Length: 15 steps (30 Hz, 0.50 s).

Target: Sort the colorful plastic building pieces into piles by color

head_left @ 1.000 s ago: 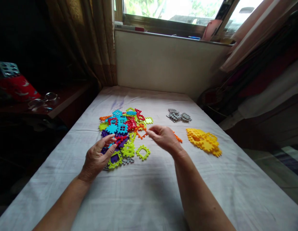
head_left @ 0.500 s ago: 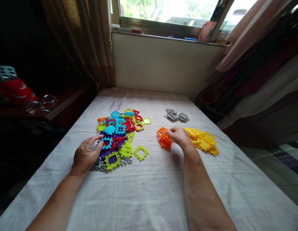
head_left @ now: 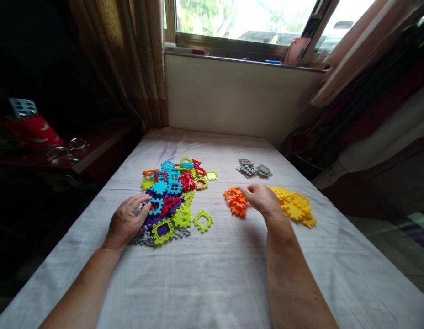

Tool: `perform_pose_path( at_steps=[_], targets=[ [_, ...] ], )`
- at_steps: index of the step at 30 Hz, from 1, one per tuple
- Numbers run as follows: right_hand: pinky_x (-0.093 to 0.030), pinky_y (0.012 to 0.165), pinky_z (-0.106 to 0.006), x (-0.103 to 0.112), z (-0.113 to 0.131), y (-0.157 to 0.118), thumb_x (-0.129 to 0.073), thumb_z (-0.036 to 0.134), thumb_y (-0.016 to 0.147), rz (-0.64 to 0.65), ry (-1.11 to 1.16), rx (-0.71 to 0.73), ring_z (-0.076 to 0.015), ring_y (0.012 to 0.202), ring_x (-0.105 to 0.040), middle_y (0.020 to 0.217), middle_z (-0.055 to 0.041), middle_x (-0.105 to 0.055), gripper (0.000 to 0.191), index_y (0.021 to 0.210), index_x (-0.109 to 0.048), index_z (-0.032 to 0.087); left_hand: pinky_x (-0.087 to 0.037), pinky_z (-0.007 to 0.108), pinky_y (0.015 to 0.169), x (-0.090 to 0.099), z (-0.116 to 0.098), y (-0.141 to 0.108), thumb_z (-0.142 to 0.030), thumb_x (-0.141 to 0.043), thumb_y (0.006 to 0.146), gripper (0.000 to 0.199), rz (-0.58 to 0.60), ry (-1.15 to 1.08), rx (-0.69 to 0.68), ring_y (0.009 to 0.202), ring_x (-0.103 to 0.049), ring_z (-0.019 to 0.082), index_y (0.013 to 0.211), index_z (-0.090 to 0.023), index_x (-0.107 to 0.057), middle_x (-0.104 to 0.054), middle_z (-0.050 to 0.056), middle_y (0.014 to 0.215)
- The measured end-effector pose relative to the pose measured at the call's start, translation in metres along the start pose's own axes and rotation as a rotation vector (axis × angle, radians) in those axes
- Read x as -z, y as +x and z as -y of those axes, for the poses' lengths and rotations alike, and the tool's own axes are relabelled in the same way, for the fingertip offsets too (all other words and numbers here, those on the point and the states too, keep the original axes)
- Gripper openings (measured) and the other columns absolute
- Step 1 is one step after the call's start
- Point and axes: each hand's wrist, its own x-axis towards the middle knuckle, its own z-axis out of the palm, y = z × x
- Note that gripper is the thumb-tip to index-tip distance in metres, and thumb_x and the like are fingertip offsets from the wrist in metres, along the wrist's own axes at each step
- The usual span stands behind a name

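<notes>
My left hand point(head_left: 128, 218) rests at the left side of a mixed pile of toothed plastic building pieces, its thumb and fingers apart beside a blue square frame piece point(head_left: 157, 206). Red, purple, lime, blue and grey pieces overlap in that pile. My right hand point(head_left: 262, 198) is closed, with its fingertips at the right edge of a small heap of orange building pieces point(head_left: 236, 203). Whether a piece is pinched between those fingertips is hidden. Just right of that hand lie yellow building pieces point(head_left: 296, 209), partly covered by it.
Grey building pieces point(head_left: 253, 169) form a small group toward the back right. One lime frame piece point(head_left: 203, 221) lies alone beside the mixed pile. A pale cloth point(head_left: 198, 283) covers the surface. Eyeglasses point(head_left: 67, 148) lie on a dark side table at left.
The whole view has shifted slightly. My right fingertips have drawn a little to the right from the orange heap, whose pieces now lie flatter. My left hand stays by the mixed pile.
</notes>
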Motion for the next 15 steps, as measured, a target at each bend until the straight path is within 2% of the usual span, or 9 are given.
perform_pose_path(
  at_steps=[4, 7, 12, 15],
  targets=[
    [-0.029, 0.054, -0.026, 0.008, 0.011, -0.010, -0.052, 0.045, 0.087, 0.027, 0.078, 0.079, -0.0138, 0.054, -0.051, 0.055, -0.0006, -0.060, 0.036, 0.064, -0.070, 0.023, -0.053, 0.036, 0.090, 0.001, 0.021, 0.010, -0.046, -0.051, 0.084, 0.034, -0.087, 0.049, 0.207, 0.100, -0.067, 0.025, 0.101, -0.025, -0.072, -0.074, 0.005, 0.106],
    [-0.029, 0.054, -0.026, 0.015, 0.008, -0.013, -0.051, 0.045, 0.086, 0.017, 0.135, 0.105, -0.0133, 0.055, -0.051, 0.054, 0.0000, -0.059, 0.037, 0.063, -0.068, 0.022, -0.054, 0.035, 0.084, -0.002, 0.037, 0.030, -0.046, -0.051, 0.082, 0.041, -0.080, 0.125, 0.308, 0.097, -0.068, 0.026, 0.109, -0.023, -0.071, -0.073, 0.008, 0.105],
    [-0.034, 0.055, -0.025, 0.030, -0.008, -0.015, -0.052, 0.046, 0.083, -0.030, 0.314, 0.140, -0.0147, 0.058, -0.056, 0.057, -0.0005, -0.063, 0.035, 0.069, -0.070, 0.020, -0.052, 0.034, 0.085, -0.010, 0.050, 0.085, -0.045, -0.046, 0.082, 0.052, 0.119, 0.272, 0.305, 0.105, -0.066, 0.027, 0.124, -0.020, -0.064, -0.070, 0.011, 0.118],
    [-0.038, 0.056, -0.025, 0.037, -0.017, -0.018, -0.052, 0.049, 0.082, -0.061, 0.426, 0.141, -0.0153, 0.059, -0.058, 0.061, -0.0019, -0.067, 0.036, 0.071, -0.071, 0.019, -0.051, 0.035, 0.087, -0.017, 0.052, 0.115, -0.047, -0.051, 0.078, 0.049, 0.223, 0.294, 0.265, 0.109, -0.064, 0.029, 0.116, -0.021, -0.069, -0.070, 0.011, 0.118]
  ],
)
